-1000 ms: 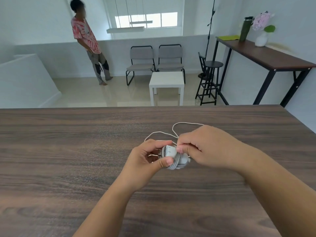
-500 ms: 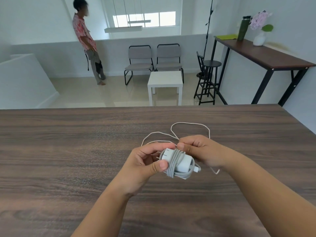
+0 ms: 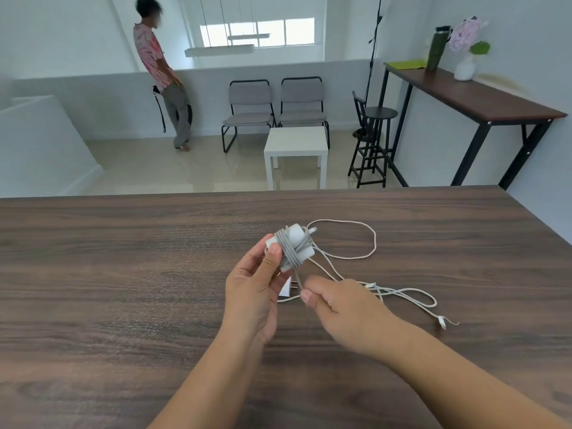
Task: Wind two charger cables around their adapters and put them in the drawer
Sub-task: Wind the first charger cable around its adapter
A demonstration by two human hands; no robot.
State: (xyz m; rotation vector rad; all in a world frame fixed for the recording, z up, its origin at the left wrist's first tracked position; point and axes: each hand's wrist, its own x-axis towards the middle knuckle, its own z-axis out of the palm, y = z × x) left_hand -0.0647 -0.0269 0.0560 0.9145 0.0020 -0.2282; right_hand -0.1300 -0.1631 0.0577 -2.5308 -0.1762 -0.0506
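My left hand (image 3: 252,292) holds a white adapter (image 3: 292,247) above the table, thumb pressed on its side. Several turns of white cable are wound around it. My right hand (image 3: 337,303) pinches a strand of cable just below the adapter. A second white adapter (image 3: 285,291) lies on the table, partly hidden behind my left hand. Loose white cable (image 3: 374,243) loops over the table to the right and ends in a small connector (image 3: 442,322). No drawer is in view.
I work over a dark wooden table (image 3: 123,274), whose far edge runs across the middle of the view. Beyond it are a white side table (image 3: 295,144), two grey chairs, a black stool and a person (image 3: 161,75) standing at the far wall.
My left hand has lifted and turned the wound adapter up and away. My right hand has dropped below it, drawing a strand of cable down. The loose cable and second adapter now show.
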